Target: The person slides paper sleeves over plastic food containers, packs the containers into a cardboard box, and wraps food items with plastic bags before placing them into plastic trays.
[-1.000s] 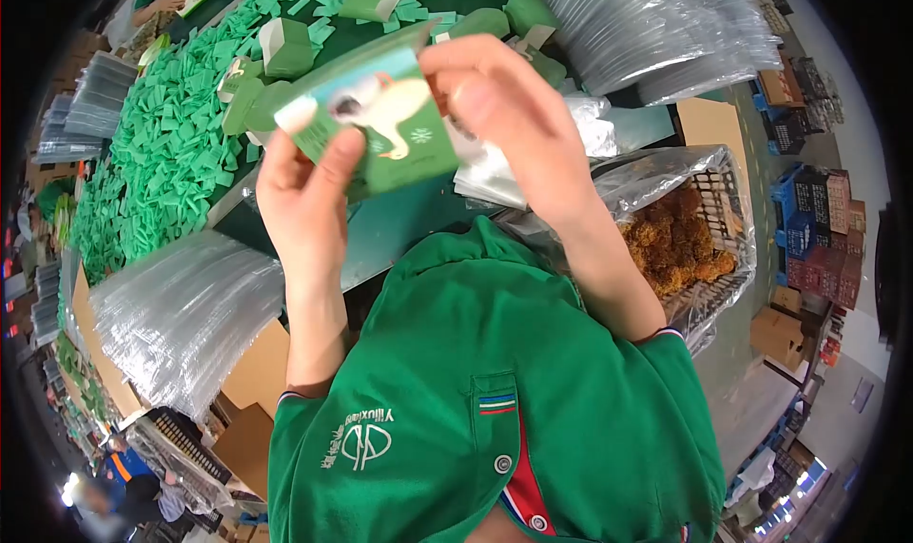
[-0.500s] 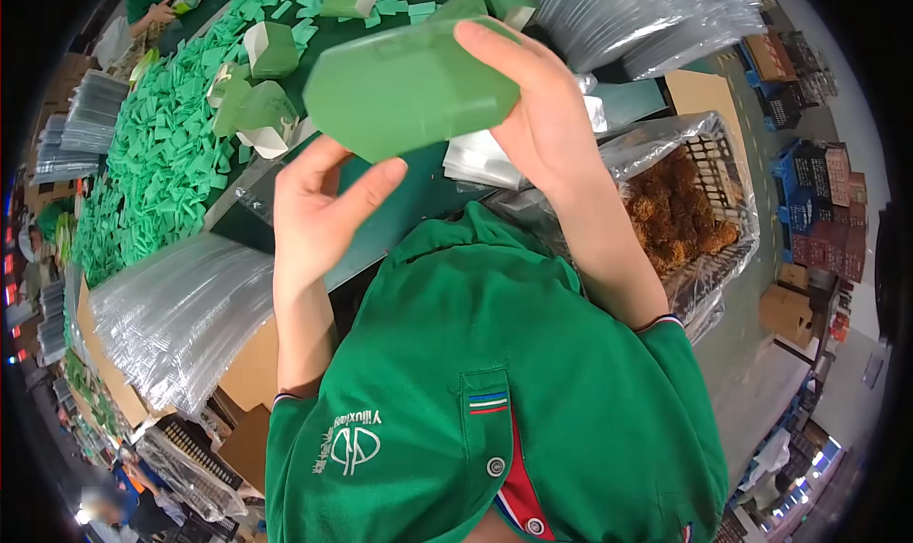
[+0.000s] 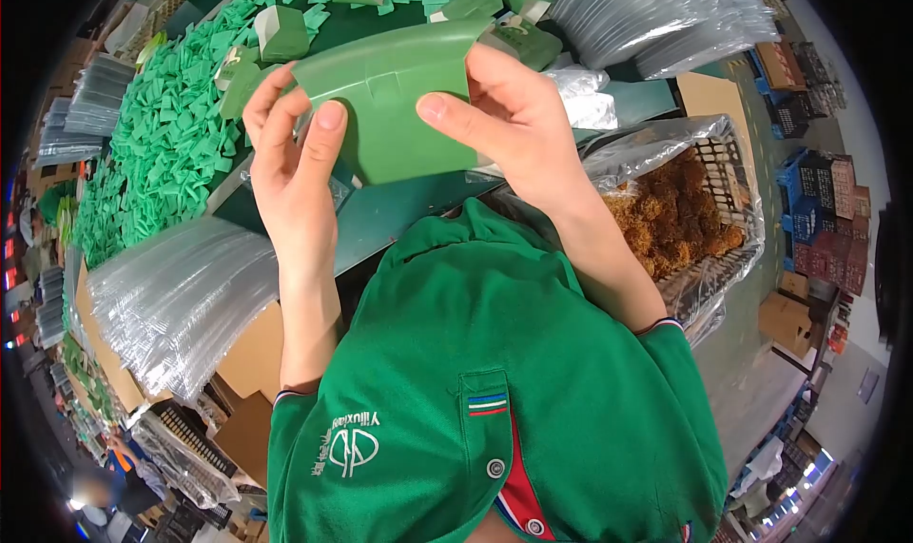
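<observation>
A green folded carton (image 3: 399,129) is held up between my two hands above the dark green work table (image 3: 385,222). A small tab shows at the fold along its upper front. My left hand (image 3: 297,153) grips the left end, thumb pressed on the front face and fingers curled at the side. At the right end, my right hand (image 3: 518,115) has its thumb on the front, while its other fingers are partly hidden behind the carton. Several similar green cartons, one of them a carton with a pale side (image 3: 282,35), lie on the table beyond.
A large heap of small green pieces (image 3: 166,129) spreads across the left. Clear plastic trays are stacked at near left (image 3: 181,300) and far right (image 3: 656,15). On my right stands a plastic-lined crate (image 3: 718,177) of brown, fibrous clumps (image 3: 670,215).
The carton has turned so its tabbed fold faces me. My left hand has risen from below it to grip its left end. My right thumb has moved down onto the front.
</observation>
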The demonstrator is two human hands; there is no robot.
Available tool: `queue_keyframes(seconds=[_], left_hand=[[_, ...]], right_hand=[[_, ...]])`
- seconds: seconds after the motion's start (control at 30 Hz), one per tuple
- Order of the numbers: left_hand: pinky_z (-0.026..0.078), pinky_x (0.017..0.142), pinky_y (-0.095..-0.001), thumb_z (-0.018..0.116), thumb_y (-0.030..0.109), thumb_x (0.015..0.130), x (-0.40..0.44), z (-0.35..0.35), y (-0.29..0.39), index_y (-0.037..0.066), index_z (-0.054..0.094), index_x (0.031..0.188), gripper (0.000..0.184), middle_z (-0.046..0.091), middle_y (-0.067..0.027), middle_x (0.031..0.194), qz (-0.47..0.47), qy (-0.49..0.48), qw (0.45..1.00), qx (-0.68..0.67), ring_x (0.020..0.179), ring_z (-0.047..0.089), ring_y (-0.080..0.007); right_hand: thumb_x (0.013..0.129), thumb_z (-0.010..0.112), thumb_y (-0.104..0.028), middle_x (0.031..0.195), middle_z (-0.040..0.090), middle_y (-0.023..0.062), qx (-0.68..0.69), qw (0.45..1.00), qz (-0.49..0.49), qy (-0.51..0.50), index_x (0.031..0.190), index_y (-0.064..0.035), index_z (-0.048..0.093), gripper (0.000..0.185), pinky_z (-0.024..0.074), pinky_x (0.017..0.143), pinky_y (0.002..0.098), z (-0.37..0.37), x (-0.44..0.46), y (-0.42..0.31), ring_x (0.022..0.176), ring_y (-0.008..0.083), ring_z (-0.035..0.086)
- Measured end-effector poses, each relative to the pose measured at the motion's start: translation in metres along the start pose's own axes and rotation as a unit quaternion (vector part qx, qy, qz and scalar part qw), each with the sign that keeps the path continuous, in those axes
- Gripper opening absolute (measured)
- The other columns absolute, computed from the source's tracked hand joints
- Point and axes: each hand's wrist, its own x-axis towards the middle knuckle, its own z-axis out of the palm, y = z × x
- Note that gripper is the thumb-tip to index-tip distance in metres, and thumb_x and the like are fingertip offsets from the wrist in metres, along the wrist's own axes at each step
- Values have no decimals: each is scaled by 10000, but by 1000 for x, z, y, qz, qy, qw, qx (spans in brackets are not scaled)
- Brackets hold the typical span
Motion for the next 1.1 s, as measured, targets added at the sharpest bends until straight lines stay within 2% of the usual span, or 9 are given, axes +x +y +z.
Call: queue_keyframes(seconds=[0.27, 0.43, 0.47, 0.53, 0.57, 0.7, 0.83, 0.93, 1.1], left_hand=[[324, 976, -337, 413, 281, 945, 2, -20, -27, 47, 524, 1169, 342, 446, -60, 1271, -100, -40, 993, -48, 1127, 451, -176], [367, 948, -421, 309, 546, 899, 10, -28, -18, 38, 417, 1287, 648, 401, -88, 1342, -303, 84, 887, -339, 1158, 430, -238], [352, 963, -432, 295, 556, 898, 11, -35, -26, 46, 399, 1301, 658, 411, -105, 1331, -287, 22, 875, -389, 1178, 419, -245], [322, 994, -455, 267, 576, 897, 12, -49, -42, 62, 364, 1330, 679, 430, -139, 1308, -250, -102, 835, -479, 1216, 396, -260], [335, 991, -479, 257, 587, 894, 11, -51, -48, 62, 347, 1339, 694, 412, -165, 1314, -261, -53, 875, -405, 1209, 405, -288], [321, 981, -518, 341, 586, 870, 19, -45, -35, 19, 462, 1221, 677, 348, -173, 1361, -255, -89, 812, -518, 1207, 360, -353], [340, 969, -517, 358, 489, 906, 23, -47, -35, 29, 467, 1215, 565, 388, -174, 1332, -242, 15, 910, -335, 1174, 412, -369], [376, 966, -400, 367, 367, 942, 29, -44, -16, 37, 400, 1279, 473, 437, -119, 1299, -215, -9, 944, -251, 1171, 456, -252], [380, 954, -355, 436, 316, 928, 33, -56, -35, 0, 392, 1275, 472, 487, -113, 1248, -157, 25, 971, -181, 1154, 467, -213]], right_hand=[[778, 634, -72, 789, 565, 34, -170, 983, -75, 12, 926, -28, 569, 167, 430, 697, 282, 5, 7, 15, 731, 140, 522], [617, 647, -22, 893, 614, -28, -391, 862, -316, -71, 781, -126, 624, 196, 366, 776, 329, -7, 24, 13, 889, 160, 532], [580, 649, -22, 917, 621, -41, -429, 830, -344, -95, 739, -148, 633, 203, 349, 791, 338, -9, 25, 10, 924, 160, 528], [515, 652, -50, 979, 623, -69, -445, 829, -323, -105, 599, -167, 606, 151, 320, 806, 340, -6, 23, 10, 997, 157, 508], [514, 653, -53, 990, 623, -74, -443, 831, -321, -103, 586, -162, 599, 142, 322, 805, 344, -4, 23, 11, 1005, 164, 507], [504, 649, -48, 1086, 608, -66, -465, 822, -313, -96, 561, -150, 578, 137, 336, 793, 341, -5, 26, 26, 1055, 197, 486], [539, 630, -52, 1159, 597, 51, -491, 806, -309, -115, 644, -114, 652, 123, 368, 893, 302, -8, 34, 30, 1076, 246, 440], [562, 584, -30, 1182, 582, 77, -474, 823, -295, -106, 659, -92, 661, 139, 370, 891, 303, -10, 45, 42, 1087, 260, 436], [775, 605, -53, 1214, 526, 69, -100, 991, -24, -88, 1020, -65, 604, 245, 329, 948, 346, -4, 50, 45, 1124, 225, 400]])
